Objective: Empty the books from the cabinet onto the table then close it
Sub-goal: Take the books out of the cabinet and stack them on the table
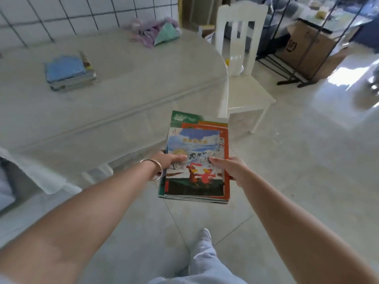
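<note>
Above the floor, two hands (170, 160) (231, 169) grip one book stack (196, 160).

Home dining room, tiled wall (61, 15), covered dining table (127, 83), white chair (244, 58), cardboard box (307, 48)

A pale table (127, 78) bears a book stack (69, 71) and crumpled cloth (155, 31).

Stood on glossy pale floor tiles (287, 160): white chair (244, 58), black metal rack (303, 48); backed by white tiled wall (61, 15).
</note>
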